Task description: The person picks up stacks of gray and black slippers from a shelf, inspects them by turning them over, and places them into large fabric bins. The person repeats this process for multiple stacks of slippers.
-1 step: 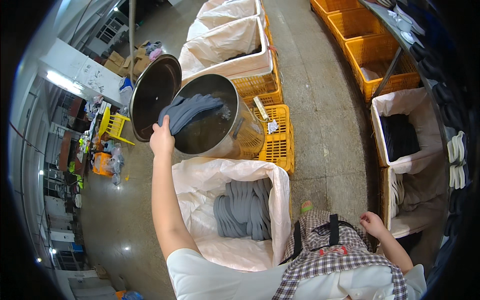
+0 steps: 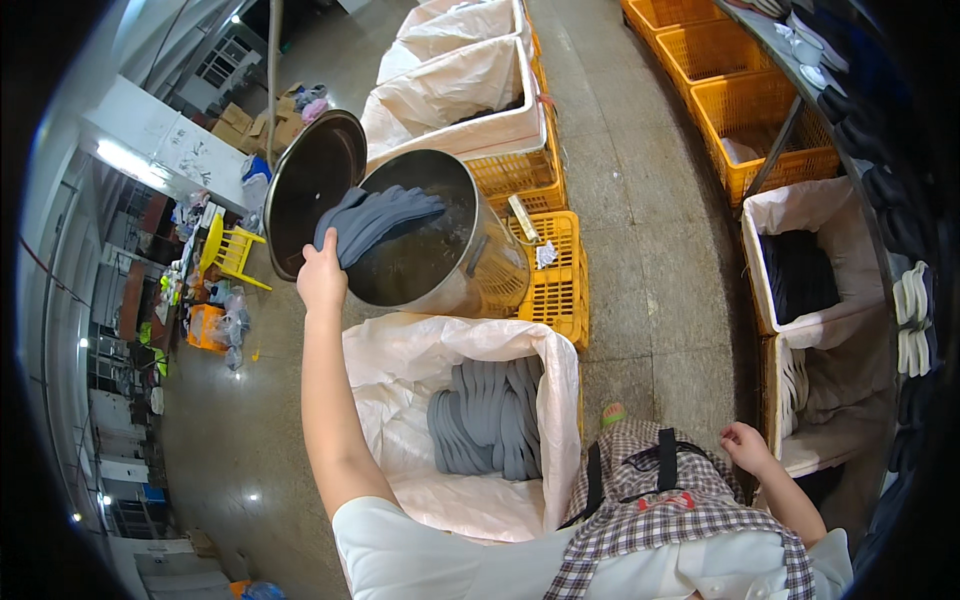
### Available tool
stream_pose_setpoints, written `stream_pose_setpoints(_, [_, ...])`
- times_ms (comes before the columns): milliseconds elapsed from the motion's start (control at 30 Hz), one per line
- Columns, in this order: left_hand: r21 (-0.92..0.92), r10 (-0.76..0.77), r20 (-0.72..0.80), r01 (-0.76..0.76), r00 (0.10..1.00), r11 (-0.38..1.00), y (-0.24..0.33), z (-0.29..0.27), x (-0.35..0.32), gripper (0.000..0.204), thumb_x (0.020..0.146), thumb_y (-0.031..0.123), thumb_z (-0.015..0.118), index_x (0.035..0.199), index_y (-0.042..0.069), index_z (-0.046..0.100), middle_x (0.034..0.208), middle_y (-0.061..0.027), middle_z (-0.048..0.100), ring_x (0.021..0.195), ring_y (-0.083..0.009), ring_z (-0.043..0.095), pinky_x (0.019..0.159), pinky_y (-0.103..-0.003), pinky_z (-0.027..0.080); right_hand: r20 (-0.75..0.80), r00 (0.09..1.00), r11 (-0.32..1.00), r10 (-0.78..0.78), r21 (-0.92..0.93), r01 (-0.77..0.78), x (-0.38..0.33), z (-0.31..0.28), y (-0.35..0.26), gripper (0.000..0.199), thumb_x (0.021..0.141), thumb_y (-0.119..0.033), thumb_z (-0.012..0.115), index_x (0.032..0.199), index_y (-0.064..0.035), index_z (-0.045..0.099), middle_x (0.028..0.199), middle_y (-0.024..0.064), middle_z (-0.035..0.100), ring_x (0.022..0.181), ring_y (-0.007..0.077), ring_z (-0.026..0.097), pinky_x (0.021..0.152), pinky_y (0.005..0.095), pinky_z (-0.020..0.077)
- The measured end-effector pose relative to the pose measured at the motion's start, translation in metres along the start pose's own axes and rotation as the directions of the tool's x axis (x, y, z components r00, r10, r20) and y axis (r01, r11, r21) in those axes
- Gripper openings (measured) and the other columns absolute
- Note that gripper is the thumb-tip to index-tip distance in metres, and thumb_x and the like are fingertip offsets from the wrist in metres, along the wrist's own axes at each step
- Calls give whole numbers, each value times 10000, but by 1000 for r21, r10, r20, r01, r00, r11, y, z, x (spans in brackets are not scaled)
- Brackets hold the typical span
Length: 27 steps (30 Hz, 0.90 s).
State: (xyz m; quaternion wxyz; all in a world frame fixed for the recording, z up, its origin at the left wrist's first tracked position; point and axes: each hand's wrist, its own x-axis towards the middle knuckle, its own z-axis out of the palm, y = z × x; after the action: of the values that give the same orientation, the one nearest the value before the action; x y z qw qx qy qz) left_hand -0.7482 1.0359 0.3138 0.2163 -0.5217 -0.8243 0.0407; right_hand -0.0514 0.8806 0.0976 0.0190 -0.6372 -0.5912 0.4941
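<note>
My left hand is stretched forward and closed around one end of a bundle of grey socks. The bundle's other end droops over the inside of a round metal drum, whose dark lid stands tilted up on its left side. Below the drum, a basket lined with white woven plastic holds more grey socks, laid in neat bundles. Down at my right side, beside the checked apron, my right hand has its fingers curled in, with nothing visible in them.
Yellow plastic crates stand right of the drum, with lined baskets beyond. Across the aisle, a lined basket of dark socks and orange crates sit by a rack. A yellow chair stands at left.
</note>
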Motion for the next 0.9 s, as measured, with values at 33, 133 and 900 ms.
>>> stream_pose_setpoints(33, [29,3,-30,-2,1000,1000,-1,-12,-5,631,703,-26,589,1272,207,448,1010,-214,506,724,-376,623,619,-435,512,-23,1000,1000,-21,-11,21,-5,-3,4,199,804,-125,626,947,10,603,847,132,623,769,247,619,708,342,492])
stream_pose_setpoints(133, [43,14,-125,-9,992,999,-5,-31,-25,606,720,-18,583,1267,208,452,1019,-215,507,704,-370,625,609,-436,512,-67,998,1000,-22,-23,20,-19,-8,22,201,802,-126,629,952,5,603,845,128,619,763,244,617,705,342,490])
stream_pose_setpoints(900, [-775,-590,632,402,503,-487,-49,-84,-382,468,825,129,640,1243,72,435,1119,-172,557,875,-351,616,534,-449,574,139,987,995,-86,-37,92,-132,-12,227,180,842,-72,599,995,20,580,872,106,625,785,196,600,713,308,485])
